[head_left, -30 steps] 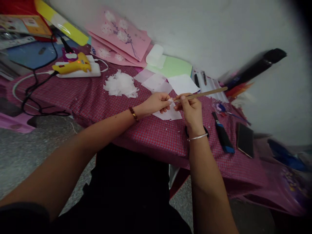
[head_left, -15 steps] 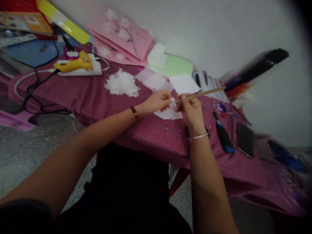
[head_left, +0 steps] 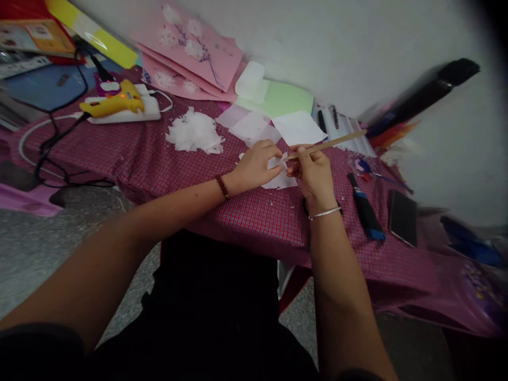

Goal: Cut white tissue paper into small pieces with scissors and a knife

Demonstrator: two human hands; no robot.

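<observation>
Hands: two, left hand and right hand, meeting over the bench.
Left fingers: pinched closed on the paper scrap, knuckles turned up.
Right fingers: clamped round the near end of the wooden stick, its tip touching the scrap, its far end slanting up and right.
Place of scrap: between the fingertips of both hands, just above the white sheet, mid-bench.
Counts: one wooden stick; one paper scrap; one white sheet under the hands; one heap of white shreds; one yellow glue gun; one blue-ended cutter; one dark phone.
Wrists: one bead bracelet on the left, one silver bangle on the right.
Change since half a second ago: left hand rolled further over the scrap, fingers more curled; stick still gripped the same way; heap, glue gun, cutter and phone unmoved.
</observation>
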